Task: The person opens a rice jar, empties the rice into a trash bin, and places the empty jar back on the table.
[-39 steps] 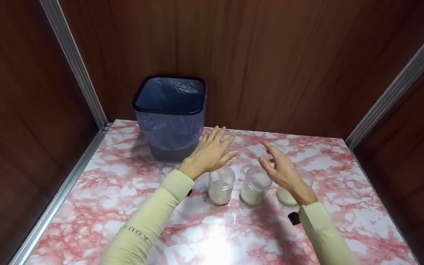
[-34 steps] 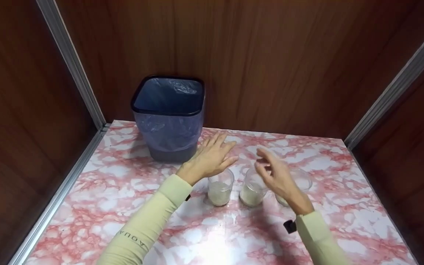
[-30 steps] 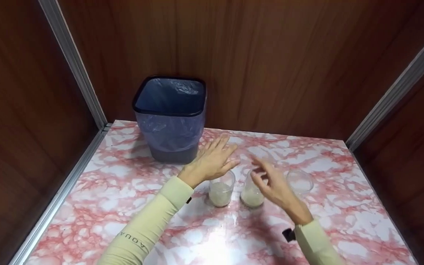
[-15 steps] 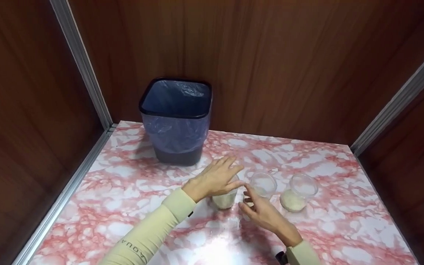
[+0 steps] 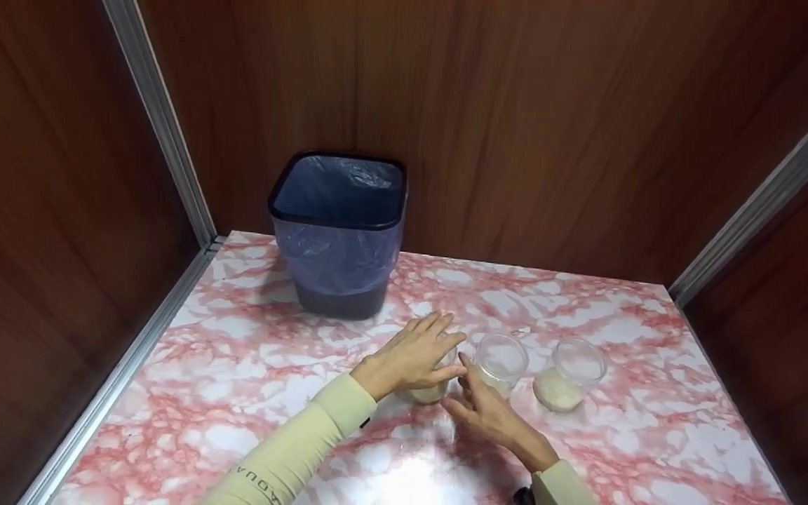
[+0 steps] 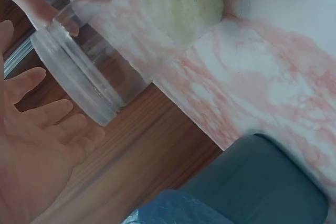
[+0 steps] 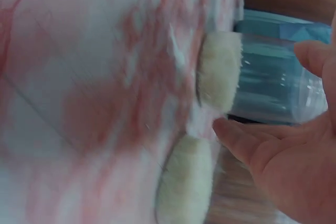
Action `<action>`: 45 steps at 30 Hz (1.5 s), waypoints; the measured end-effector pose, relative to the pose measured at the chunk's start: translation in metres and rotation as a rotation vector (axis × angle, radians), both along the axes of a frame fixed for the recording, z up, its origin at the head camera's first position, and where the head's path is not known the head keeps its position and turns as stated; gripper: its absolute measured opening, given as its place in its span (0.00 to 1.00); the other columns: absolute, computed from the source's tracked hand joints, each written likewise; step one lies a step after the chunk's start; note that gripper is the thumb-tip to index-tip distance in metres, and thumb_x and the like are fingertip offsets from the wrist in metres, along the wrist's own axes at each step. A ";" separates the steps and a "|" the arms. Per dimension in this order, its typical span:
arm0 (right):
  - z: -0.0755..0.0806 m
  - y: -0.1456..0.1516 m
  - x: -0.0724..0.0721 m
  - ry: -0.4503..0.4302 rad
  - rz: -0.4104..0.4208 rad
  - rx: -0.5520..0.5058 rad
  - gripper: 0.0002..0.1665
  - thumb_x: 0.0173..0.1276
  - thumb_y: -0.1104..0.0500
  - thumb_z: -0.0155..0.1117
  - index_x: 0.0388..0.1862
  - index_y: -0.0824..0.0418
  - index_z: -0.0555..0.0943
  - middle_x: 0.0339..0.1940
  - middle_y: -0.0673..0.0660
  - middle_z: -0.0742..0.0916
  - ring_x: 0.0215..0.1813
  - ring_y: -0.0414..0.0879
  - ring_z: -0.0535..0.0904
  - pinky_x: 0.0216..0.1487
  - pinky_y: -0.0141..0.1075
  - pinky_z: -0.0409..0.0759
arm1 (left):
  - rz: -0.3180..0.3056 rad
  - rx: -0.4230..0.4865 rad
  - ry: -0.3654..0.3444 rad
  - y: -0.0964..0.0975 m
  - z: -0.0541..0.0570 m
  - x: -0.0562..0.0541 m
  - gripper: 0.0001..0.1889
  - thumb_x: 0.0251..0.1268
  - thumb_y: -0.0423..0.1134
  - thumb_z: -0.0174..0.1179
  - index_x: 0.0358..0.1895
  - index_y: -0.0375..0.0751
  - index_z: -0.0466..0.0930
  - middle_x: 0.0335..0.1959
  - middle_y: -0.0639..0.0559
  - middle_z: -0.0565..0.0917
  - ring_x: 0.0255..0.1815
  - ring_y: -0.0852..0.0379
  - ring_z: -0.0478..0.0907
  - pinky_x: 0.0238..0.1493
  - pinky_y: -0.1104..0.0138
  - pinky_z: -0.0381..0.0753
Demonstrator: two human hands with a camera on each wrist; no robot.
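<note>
Three clear plastic jars, each with pale grains like rice in the bottom, stand in a row. My left hand [image 5: 414, 354] hovers over the left jar [image 5: 426, 395], fingers extended. In the left wrist view its palm and loosely bent fingers lie beside the jar's ridged top [image 6: 79, 74]. My right hand [image 5: 494, 415] reaches to the same jar's right side. The right wrist view shows its thumb and fingers spread around the jar [image 7: 262, 80]; contact cannot be made out. The middle jar [image 5: 502, 356] and right jar [image 5: 560, 390] stand untouched.
A blue-grey bin [image 5: 337, 263] with a plastic liner stands at the back left, behind the left hand. The red-and-white marbled tabletop [image 5: 642, 393] is bounded by brown wood-grain walls [image 5: 516, 140] and metal corner posts.
My right hand has moved left and nearer, from above the right jar past the middle one to the left jar. My left hand has come lower onto the left jar.
</note>
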State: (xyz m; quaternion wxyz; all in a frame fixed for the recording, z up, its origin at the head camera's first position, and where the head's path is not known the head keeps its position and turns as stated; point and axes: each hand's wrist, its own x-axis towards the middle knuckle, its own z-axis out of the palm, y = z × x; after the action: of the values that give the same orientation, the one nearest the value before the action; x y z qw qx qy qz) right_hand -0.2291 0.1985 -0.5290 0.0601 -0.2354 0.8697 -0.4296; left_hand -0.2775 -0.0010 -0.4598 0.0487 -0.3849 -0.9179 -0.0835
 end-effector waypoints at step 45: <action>0.051 -0.001 -0.010 -0.363 0.507 -0.633 0.38 0.66 0.57 0.59 0.71 0.62 0.56 0.61 0.50 0.81 0.61 0.38 0.75 0.64 0.30 0.71 | -0.224 0.343 -0.020 -0.025 0.078 0.046 0.30 0.69 0.64 0.50 0.67 0.53 0.72 0.64 0.54 0.76 0.66 0.57 0.73 0.66 0.62 0.72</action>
State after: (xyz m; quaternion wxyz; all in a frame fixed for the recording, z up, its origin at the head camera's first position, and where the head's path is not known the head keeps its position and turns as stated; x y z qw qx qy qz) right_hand -0.2390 0.1970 -0.4784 0.2402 -0.3686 0.5855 -0.6809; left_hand -0.2312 -0.0263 -0.3822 0.0949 -0.4698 -0.8421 -0.2473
